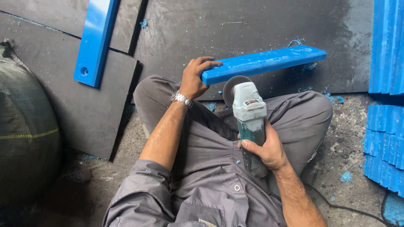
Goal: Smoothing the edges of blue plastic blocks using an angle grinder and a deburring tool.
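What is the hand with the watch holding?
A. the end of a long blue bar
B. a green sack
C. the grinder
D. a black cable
A: the left hand, the one with the wristwatch, grips the near end of the long blue bar, while the right hand holds the angle grinder just below it.

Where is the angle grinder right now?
In the head view, the angle grinder sits centre frame above the lap, gripped by the right hand, its disc at the near end of the blue bar held by the left hand.
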